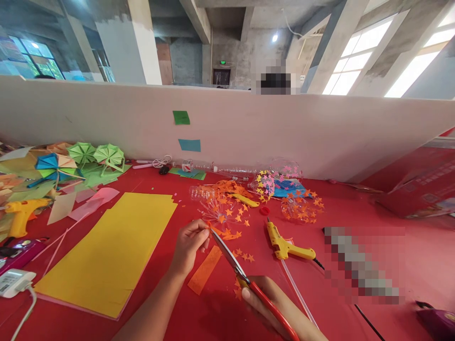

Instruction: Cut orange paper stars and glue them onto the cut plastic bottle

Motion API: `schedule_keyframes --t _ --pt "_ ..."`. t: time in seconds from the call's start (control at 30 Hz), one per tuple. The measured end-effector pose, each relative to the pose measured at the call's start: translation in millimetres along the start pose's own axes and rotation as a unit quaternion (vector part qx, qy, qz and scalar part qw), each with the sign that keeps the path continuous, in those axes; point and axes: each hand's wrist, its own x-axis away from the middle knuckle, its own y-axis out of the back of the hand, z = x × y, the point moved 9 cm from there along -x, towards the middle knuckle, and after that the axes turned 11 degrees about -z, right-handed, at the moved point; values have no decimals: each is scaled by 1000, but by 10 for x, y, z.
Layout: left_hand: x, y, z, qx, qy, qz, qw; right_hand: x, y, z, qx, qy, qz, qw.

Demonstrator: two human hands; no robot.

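My left hand [192, 244] pinches a small piece of orange paper [209, 225] between thumb and fingertips. In my right hand [273, 298] is a pair of scissors [232, 259] with red handles, its blade tips touching the orange piece. An orange paper strip [205, 270] lies on the red table just below my left hand. Cut orange stars [245, 255] are scattered around the blades. Beyond the hands sits a clear plastic bottle piece [220, 208] with curled strips and orange stars on it.
A yellow glue gun [284, 244] with a clear glue stick lies at right. Yellow sheets [110, 251] are stacked at left, near folded paper umbrellas [81, 154] and another yellow glue gun [24, 213]. A yellow cutter [244, 200] lies further back. A white partition [227, 123] closes the table's far side.
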Motion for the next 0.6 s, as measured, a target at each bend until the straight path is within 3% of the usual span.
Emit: schedule_keyframes --t 0.23,0.6 --pt "94 -72 -117 -25 -48 13 998 54 -33 51 -2 47 7 999" --pt "119 -117 -241 -68 -70 42 994 59 -35 -1 0 46 6 999"
